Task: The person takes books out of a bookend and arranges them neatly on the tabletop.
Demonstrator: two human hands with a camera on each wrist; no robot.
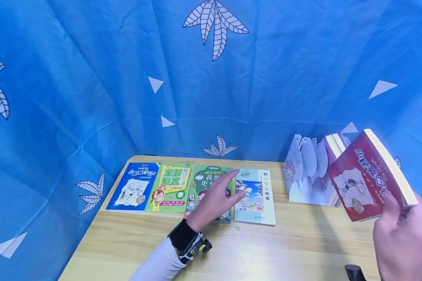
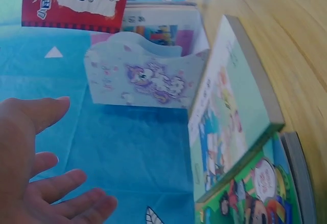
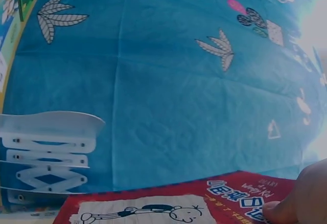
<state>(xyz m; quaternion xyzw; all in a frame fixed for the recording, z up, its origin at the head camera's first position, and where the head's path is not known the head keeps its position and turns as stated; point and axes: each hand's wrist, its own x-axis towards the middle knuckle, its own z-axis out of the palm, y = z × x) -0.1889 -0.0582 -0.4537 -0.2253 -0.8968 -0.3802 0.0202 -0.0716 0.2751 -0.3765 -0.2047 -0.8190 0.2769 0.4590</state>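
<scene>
"Along the far side of the bench [image 1: 285,251], how many books lie there?"

"Four, flat in a row. From the left: a blue book [image 1: 133,188], a yellow-green book [image 1: 168,189], a dark green book [image 1: 201,182] and a pale book [image 1: 254,201]."

"And the red book [image 1: 355,175]?"

"Just one, held up tilted over the right side of the bench. The right hand [image 1: 406,238] pinches it by the near corner, thumb on the cover."

"The left hand [image 1: 214,199]?"

"Holding nothing, fingers loosely spread, thumb apart. It's over the dark green book, hiding part of the cover. There's a black strap [image 1: 181,236] on that wrist."

"Anything else?"

"One white rack [image 1: 309,195] at the far right, with books [image 1: 334,144] standing in it. The red book blocks some of it, so I can't tell how many. Behind everything hangs a blue curtain [image 1: 204,93] printed with leaves."
</scene>
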